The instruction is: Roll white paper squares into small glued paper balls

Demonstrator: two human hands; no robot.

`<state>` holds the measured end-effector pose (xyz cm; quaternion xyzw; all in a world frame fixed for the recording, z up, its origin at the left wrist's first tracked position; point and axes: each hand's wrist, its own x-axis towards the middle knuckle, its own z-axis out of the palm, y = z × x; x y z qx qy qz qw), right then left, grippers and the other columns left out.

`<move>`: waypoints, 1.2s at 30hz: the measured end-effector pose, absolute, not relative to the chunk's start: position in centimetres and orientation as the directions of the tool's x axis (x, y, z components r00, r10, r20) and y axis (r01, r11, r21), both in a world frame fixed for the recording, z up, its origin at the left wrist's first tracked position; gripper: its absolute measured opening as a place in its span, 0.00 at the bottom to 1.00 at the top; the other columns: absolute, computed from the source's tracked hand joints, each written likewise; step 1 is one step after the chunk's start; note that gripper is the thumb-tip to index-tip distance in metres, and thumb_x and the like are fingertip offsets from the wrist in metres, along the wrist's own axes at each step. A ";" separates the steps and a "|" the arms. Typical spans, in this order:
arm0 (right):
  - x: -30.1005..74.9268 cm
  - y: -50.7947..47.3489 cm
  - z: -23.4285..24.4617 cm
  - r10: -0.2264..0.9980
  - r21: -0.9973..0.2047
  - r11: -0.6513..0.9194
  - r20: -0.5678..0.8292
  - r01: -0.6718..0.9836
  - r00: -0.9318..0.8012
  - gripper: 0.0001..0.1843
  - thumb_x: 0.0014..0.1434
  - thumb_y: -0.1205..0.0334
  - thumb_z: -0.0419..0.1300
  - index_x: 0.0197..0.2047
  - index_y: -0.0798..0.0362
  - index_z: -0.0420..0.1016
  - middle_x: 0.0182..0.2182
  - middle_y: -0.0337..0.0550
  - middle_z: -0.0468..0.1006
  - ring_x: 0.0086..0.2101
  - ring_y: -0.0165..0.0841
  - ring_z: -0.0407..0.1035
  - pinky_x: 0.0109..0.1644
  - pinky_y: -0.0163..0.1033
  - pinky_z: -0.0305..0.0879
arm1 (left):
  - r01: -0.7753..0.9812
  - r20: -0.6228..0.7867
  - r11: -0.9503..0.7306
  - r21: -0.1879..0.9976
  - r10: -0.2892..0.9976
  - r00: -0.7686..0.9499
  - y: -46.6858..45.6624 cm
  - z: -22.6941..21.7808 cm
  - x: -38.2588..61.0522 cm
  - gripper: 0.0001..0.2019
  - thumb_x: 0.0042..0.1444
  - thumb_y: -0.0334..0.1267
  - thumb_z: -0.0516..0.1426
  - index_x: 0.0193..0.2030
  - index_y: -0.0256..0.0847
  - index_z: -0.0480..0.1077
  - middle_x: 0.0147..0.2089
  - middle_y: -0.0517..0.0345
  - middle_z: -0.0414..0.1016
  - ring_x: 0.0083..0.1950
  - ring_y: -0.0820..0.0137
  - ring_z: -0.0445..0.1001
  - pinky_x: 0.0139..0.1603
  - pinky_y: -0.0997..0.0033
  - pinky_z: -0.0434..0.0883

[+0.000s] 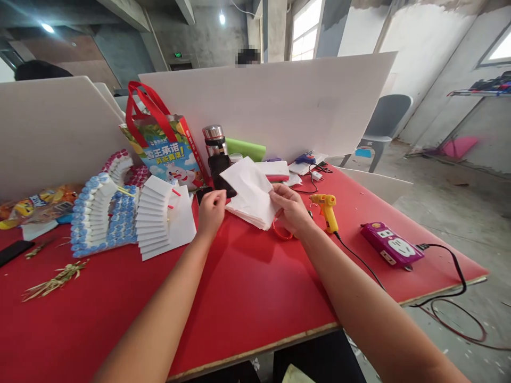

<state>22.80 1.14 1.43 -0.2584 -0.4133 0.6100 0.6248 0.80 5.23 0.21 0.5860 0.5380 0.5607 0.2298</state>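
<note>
Apparently the fanned cards are done, these sheets unfinished. My right grip pinches the sheets; my left grip is pressed together.

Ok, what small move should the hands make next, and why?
Probably bring the left hand to the left edge of the white sheet to steady it: the right hand pinches only its right side, while the left is curled nearby, not gripping that edge.

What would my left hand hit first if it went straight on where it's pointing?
Probably the black item by the flask, though depth is unclear and the white sheet sits close.
</note>
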 end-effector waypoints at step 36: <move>22.4 0.6 -0.6 0.877 -0.948 -0.245 -0.127 -0.204 -0.463 0.21 0.48 0.57 0.72 0.45 0.53 0.80 0.34 0.44 0.83 0.33 0.36 0.76 0.38 0.40 0.73 | -0.099 0.010 0.002 0.995 0.992 0.127 -0.2 -1.5 0.6 0.15 0.49 0.47 0.68 0.38 0.38 0.77 0.25 0.62 0.71 0.18 0.80 0.62 0.15 0.78 0.55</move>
